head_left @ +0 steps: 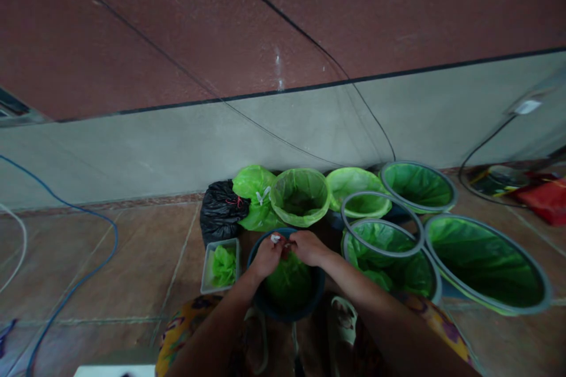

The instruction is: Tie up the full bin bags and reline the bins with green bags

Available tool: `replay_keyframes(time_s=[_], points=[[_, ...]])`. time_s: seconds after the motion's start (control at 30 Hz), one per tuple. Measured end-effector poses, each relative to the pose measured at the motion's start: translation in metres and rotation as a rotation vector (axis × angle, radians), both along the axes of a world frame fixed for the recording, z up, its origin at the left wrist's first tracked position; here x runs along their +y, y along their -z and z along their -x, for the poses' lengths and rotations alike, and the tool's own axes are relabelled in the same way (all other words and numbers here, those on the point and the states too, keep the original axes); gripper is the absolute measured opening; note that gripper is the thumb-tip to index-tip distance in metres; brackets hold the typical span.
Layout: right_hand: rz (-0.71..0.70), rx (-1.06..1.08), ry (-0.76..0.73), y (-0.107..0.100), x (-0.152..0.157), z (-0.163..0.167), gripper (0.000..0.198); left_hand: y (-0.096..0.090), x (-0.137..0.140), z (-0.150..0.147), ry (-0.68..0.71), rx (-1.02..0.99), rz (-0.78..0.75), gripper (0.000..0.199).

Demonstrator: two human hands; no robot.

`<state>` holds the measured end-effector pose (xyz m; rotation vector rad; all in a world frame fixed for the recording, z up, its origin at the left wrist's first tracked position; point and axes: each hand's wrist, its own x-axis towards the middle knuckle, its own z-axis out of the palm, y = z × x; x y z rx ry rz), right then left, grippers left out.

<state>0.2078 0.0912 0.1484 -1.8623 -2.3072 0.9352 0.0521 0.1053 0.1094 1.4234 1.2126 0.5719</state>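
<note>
Between my feet stands a dark blue round bin (319, 294) with a green plastic bag (287, 283) inside it. My left hand (267, 256) is closed at the bag's gathered top, over the bin's far side. Opposite it, my right hand (308, 247) is closed at the same gathered top, its fingertips close to the left ones. A small white strip (275, 238) shows at my left fingers; it resembles the white tie on the full green bag (256, 200) behind. What exactly lies between the fingertips is hidden.
Left are a black bag (221, 212) and a clear tub (207, 274) holding green plastic. Several green-lined bins, including a large one (486, 259), stand right; a loose grey ring (424, 230) rests over some. A blue hose (115, 238) crosses the floor; a wall (177, 153) rises behind.
</note>
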Motion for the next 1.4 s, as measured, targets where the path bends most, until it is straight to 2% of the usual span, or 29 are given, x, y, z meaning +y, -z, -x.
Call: replay_keyframes(time_s=[0.13,0.2,0.3,0.4,0.5,0.57,0.7,0.8,0.97,1.07,1.17,1.3,1.4], points=[[-0.052,-0.022,0.018,-0.005,-0.002,0.000,0.029,-0.005,-0.001,0.000,-0.144,-0.119,0.240,0.006],[-0.065,-0.024,0.045,-0.008,-0.003,0.000,0.029,-0.008,-0.001,0.002,-0.204,-0.188,0.330,0.012],[-0.052,-0.021,0.036,-0.011,-0.003,0.001,0.029,-0.011,-0.001,0.005,-0.277,-0.262,0.403,0.023],[-0.022,-0.019,-0.033,-0.012,-0.004,0.003,0.030,-0.010,-0.001,0.007,-0.284,-0.288,0.419,0.024],[0.013,-0.026,-0.099,-0.011,-0.006,0.004,0.029,-0.009,-0.001,0.007,-0.223,-0.249,0.348,0.019],[0.042,-0.054,-0.123,-0.011,-0.007,0.003,0.028,-0.009,0.000,0.006,-0.171,-0.155,0.256,0.013],[0.087,-0.124,-0.087,-0.011,-0.008,0.001,0.028,-0.011,0.002,0.002,-0.047,0.032,0.092,0.008],[0.093,-0.145,-0.020,-0.008,-0.007,0.000,0.027,-0.015,0.000,0.001,0.050,0.071,-0.058,0.012],[0.015,-0.064,0.018,0.001,-0.004,0.001,0.030,-0.019,-0.005,0.002,0.151,0.137,-0.367,0.027],[-0.009,0.063,0.047,0.005,-0.002,0.003,0.032,-0.018,-0.007,0.002,0.129,0.169,-0.510,0.032],[0.031,0.262,0.098,0.004,0.000,0.004,0.032,-0.016,-0.008,0.001,0.066,0.165,-0.567,0.033],[0.233,0.500,0.221,0.001,0.001,0.003,0.028,-0.012,-0.010,-0.001,-0.043,0.164,-0.537,0.030],[0.305,0.626,0.263,-0.001,0.002,0.002,0.021,-0.013,-0.011,-0.002,-0.098,0.125,-0.476,0.025]])
